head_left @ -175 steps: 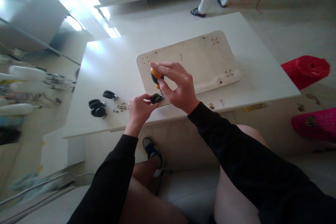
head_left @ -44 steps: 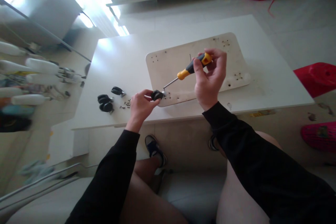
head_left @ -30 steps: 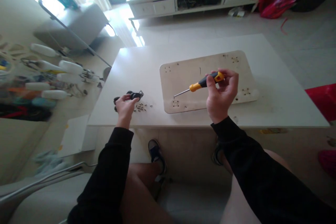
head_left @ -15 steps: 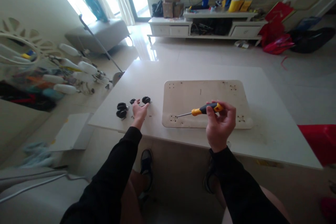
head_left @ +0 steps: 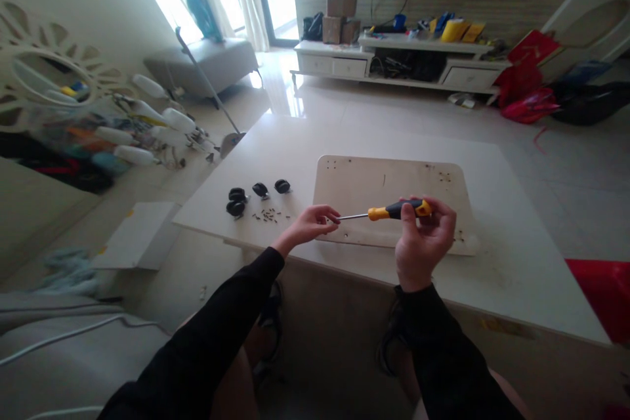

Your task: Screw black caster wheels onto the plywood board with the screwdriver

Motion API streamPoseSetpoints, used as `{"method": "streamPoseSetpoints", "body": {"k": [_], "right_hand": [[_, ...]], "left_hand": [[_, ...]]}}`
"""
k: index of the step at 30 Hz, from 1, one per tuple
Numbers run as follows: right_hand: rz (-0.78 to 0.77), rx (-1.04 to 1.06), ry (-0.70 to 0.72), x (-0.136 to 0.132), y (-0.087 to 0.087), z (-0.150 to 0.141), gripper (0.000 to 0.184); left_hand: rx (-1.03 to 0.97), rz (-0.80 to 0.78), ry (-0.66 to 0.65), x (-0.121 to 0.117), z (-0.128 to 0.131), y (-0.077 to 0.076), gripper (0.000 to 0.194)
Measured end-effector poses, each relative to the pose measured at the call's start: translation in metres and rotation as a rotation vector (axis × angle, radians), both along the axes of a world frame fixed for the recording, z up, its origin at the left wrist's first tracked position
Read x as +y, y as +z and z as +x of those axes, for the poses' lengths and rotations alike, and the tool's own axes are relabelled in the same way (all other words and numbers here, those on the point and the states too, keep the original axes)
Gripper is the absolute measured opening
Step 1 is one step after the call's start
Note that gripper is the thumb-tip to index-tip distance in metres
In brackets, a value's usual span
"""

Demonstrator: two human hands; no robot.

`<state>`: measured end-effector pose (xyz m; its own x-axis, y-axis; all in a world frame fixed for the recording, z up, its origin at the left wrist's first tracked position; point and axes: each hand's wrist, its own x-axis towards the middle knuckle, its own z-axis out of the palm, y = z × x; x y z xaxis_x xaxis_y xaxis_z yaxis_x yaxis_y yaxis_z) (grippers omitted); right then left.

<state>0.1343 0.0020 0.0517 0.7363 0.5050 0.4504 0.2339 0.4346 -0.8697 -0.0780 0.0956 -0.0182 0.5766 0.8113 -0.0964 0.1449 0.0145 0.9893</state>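
Note:
My right hand [head_left: 422, 236] is wrapped round the yellow and black handle of a screwdriver [head_left: 388, 211], its shaft pointing left. At the shaft's tip, my left hand [head_left: 314, 223] has its thumb and fingers pinched together; anything between them is too small to make out. Both hands are over a beige board [head_left: 394, 177] with rounded corners and small groups of holes near its corners. Left of the board lie several loose screws [head_left: 268, 215]. Behind them are black casters [head_left: 260, 190], including a pair [head_left: 236, 202] close together at the left.
The board lies on a white table [head_left: 516, 236], whose near edge runs in front of my legs. A white box [head_left: 138, 236] is on the floor at the left. Further off are a grey bench [head_left: 201, 65] and a low white cabinet [head_left: 354, 65] with cartons on it.
My left hand has moved right, from the casters to the screwdriver's tip, and its fingers have closed. The screws are now uncovered. The view has tilted up slightly.

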Motion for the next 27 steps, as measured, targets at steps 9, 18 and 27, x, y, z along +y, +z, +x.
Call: {"method": "streamPoseSetpoints", "body": {"k": [9,18,27], "right_hand": [[0.039,0.024,0.030,0.009,-0.005,-0.006,0.039],[0.028,0.007,0.074,0.010,-0.005,-0.015,0.038],[-0.007,0.015,0.086,0.006,-0.001,-0.009,0.046]], "left_hand": [[0.113,0.024,0.201,0.024,-0.030,-0.018,0.026],[0.642,0.154,0.827,0.054,-0.114,-0.033,0.007],[0.435,0.139,0.919,0.034,-0.097,0.009,0.029]]}}
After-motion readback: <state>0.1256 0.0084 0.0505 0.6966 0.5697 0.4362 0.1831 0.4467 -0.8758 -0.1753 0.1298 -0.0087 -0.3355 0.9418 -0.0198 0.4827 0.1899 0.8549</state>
